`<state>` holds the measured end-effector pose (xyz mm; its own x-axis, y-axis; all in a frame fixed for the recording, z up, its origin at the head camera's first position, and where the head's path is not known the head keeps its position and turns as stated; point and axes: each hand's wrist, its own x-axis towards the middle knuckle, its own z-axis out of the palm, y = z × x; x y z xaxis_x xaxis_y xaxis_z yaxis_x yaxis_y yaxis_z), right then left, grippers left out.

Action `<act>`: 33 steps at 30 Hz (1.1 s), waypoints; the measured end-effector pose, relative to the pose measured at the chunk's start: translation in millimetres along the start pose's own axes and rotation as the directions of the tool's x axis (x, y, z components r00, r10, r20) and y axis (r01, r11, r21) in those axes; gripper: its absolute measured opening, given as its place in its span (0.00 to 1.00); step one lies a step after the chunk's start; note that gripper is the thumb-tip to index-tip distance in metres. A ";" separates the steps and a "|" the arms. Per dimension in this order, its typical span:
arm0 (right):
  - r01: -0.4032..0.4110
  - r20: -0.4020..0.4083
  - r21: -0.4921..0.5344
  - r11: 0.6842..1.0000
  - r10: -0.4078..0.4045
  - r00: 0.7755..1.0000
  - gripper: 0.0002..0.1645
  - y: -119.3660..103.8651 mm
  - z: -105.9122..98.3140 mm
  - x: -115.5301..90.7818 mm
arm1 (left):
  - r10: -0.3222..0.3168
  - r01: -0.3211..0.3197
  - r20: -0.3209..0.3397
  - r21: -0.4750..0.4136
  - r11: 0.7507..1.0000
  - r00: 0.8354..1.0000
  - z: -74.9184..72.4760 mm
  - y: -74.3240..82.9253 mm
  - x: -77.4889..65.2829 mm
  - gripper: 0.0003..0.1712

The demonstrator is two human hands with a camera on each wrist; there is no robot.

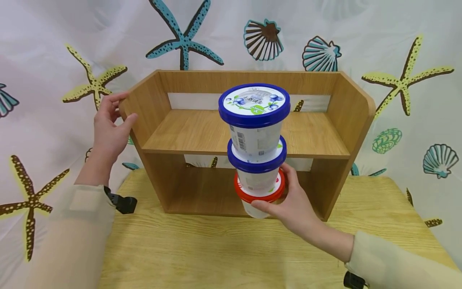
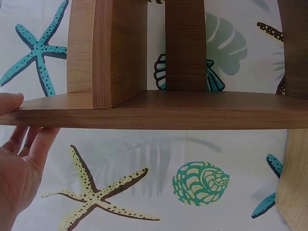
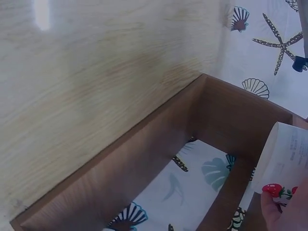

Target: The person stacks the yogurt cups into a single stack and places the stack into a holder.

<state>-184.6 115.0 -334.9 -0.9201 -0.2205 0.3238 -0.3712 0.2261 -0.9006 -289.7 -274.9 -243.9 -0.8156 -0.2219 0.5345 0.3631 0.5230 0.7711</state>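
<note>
In the head view my left hand (image 1: 111, 134) grips the upper left side panel of a wooden two-tier shelf (image 1: 245, 152), thumb near its front edge and fingers on the outer face. The left wrist view shows the thumb and fingers on opposite sides of that panel (image 2: 159, 119). My right hand (image 1: 297, 206) holds the bottom tub, which has a red lid (image 1: 249, 196), thumb in front. Two tubs with blue lids stand on it, a middle tub (image 1: 256, 180) and a top tub (image 1: 249, 140) with blueberries on its lid. Strawberries show on the held tub (image 3: 288, 154) in the right wrist view.
The shelf stands on a light wooden table (image 1: 216, 253). It has an upper board (image 1: 310, 136), a lower board (image 1: 205, 192) and a low back rail (image 1: 195, 82). Behind hangs a white cloth (image 1: 231, 24) printed with starfish and shells.
</note>
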 end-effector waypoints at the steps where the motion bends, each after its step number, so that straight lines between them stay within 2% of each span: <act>1: 0.005 0.000 -0.004 1.000 -0.005 1.000 0.57 -2.5 0.3 2.0 | 0.002 -0.002 -0.001 -0.001 1.000 1.000 0.2 -0.2 -0.1 0.28; 7: 0.037 -0.002 -0.016 0.999 -0.037 0.999 0.55 -15.6 0.7 16.3 | -0.004 0.004 -0.002 0.003 1.000 1.000 0.7 -0.2 0.1 0.28; 14: 0.042 -0.001 0.061 0.997 -0.042 0.999 0.52 -29.5 2.1 31.2 | -0.005 0.005 -0.001 0.004 1.000 1.000 1.2 1.0 -0.1 0.29; 23: 0.058 -0.004 0.043 0.997 -0.058 0.998 0.52 -42.5 9.5 44.9 | -0.014 0.014 -0.002 -0.005 1.000 1.000 1.5 0.5 -0.8 0.29; 33: 0.073 -0.036 0.028 0.997 -0.072 0.997 0.51 -55.8 5.3 62.9 | -0.009 0.009 0.005 -0.005 1.000 1.000 1.3 -2.3 0.9 0.29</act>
<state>-221.1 83.4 -265.8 -0.8950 -0.2019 0.3979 -0.4335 0.1828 -0.8824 -291.8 -275.3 -245.6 -0.8209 -0.2227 0.5258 0.3577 0.5171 0.7775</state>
